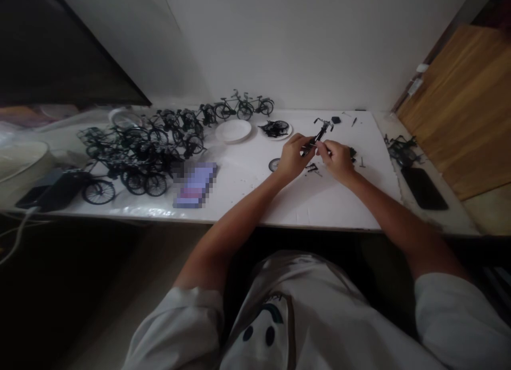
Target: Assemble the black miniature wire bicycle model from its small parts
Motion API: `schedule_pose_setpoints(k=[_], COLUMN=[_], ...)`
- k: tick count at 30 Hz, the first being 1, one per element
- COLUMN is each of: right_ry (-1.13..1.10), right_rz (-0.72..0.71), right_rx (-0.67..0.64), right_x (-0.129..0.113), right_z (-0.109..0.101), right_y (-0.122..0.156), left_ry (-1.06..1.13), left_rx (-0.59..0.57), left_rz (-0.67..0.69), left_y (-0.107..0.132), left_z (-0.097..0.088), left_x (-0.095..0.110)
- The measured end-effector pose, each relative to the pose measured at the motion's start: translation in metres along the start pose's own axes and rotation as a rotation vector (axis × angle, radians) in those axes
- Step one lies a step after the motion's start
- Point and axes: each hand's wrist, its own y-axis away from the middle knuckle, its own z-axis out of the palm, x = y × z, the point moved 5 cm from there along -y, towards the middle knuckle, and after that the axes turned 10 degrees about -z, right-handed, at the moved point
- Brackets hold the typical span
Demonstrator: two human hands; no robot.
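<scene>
Above the white work board (291, 199), my left hand (295, 156) is closed around the lower part of a partly built miniature bicycle (320, 131). Its dark frame tilts up and away from me, with silvery handlebars at the top. Close beside it, my right hand (338, 158) pinches at the same spot with thumb and forefinger. A thin pale piece shows between the two hands, too small to name. A loose spoked wheel (273, 164) lies by my left wrist, and small black parts (312, 168) rest below the hands.
Many finished miniature bicycles (136, 157) crowd the left side. Behind are a white plate (233, 131) and a dish of black bicycle parts (275, 128). A blurred phone (195, 185) lies left of centre, a dark phone (423, 188) at right. A wooden panel (459, 109) leans far right.
</scene>
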Motion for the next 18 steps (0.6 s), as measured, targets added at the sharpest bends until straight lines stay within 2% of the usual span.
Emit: schedule_pose_setpoints(k=[6,10,18], right_ry=[-0.009,-0.032,-0.034], right_rz=[0.012,0.031,0.000], right_rx=[0.115,0.120,0.124], right_x=[0.0038,0.0060,0.0053], right_z=[-0.0080,-0.0084,-0.0076], right_y=[-0.0013,-0.0016,-0.0006], left_ry=[0.012,0.026,0.001], left_rx=[0.062,0.090,0.050], left_rz=[-0.132,-0.145,-0.150], left_y=[-0.0065,-0.0080,-0.0064], left_z=[-0.0072,-0.0098,-0.0087], left_x=[-0.0072,-0.0067,-0.0037])
